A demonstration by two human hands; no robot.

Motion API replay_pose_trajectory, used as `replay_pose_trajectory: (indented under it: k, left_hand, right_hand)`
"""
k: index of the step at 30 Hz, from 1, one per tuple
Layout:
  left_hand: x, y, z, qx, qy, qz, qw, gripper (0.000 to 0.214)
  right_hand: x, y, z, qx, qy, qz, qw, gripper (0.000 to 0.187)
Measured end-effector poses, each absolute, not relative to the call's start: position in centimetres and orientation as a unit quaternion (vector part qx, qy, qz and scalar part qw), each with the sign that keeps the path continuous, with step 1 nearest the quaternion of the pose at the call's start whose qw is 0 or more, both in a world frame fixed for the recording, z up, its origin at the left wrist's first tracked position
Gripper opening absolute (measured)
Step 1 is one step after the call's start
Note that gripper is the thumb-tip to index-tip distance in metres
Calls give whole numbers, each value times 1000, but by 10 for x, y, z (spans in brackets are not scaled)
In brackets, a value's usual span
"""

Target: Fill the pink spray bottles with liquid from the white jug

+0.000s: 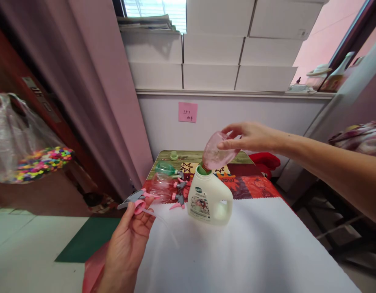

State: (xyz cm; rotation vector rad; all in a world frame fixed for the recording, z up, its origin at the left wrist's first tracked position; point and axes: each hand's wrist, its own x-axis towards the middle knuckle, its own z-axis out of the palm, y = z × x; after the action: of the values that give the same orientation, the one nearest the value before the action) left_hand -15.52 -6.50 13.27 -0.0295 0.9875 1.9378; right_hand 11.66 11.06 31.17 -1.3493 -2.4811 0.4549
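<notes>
My left hand (pixel 134 228) is closed on a pink and grey trigger spray head (pixel 135 200), whose thin clear tube points down to the right. With my right hand (pixel 241 136) I grip a clear pink spray bottle (pixel 217 150). The bottle is tilted, its neck end down at the green mouth of a cream plastic jug (pixel 216 205). Whether liquid runs between them I cannot make out. The jug stands upright on a white cloth, its handle to the right. My left hand is apart from it.
Left of the jug lie a green spray bottle (pixel 165 168) and pink spray bottles (pixel 161 187) with trigger heads. A green cap (pixel 174 155) sits at the table's back edge. White boxes (pixel 210 77) are stacked behind; a bag of colourful pieces (pixel 38 162) hangs left.
</notes>
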Motion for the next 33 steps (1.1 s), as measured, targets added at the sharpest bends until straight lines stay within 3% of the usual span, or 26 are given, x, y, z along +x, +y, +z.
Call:
replay_pose_trajectory:
  k: [8, 16, 21, 23, 25, 30, 33]
  left_hand:
    - [-150, -66, 134, 4, 398, 790, 466, 34]
    - [-143, -64, 135, 9, 382, 795, 471, 29]
    - [-140, -65, 137, 7, 376, 808, 454, 28]
    - [-140, -63, 136, 3, 372, 815, 444, 25]
    - [-141, -61, 134, 1, 372, 821, 434, 24]
    - [-140, -55, 129, 9, 370, 837, 403, 24]
    - [-132, -53, 129, 25, 367, 848, 383, 20]
  right_hand:
    - [146, 115, 282, -486, -796, 294, 208, 69]
    - [152, 113, 276, -478, -795, 293, 230, 65]
    - [173, 92, 260, -490, -715, 342, 361, 52]
    - [182, 72, 231, -469, -650, 411, 435, 42]
    - [186, 45, 187, -447, -591, 495, 453, 40]
    - [167, -25, 66, -394, -551, 553, 485, 76]
    - [151, -53, 34, -397, -510, 558, 521, 69]
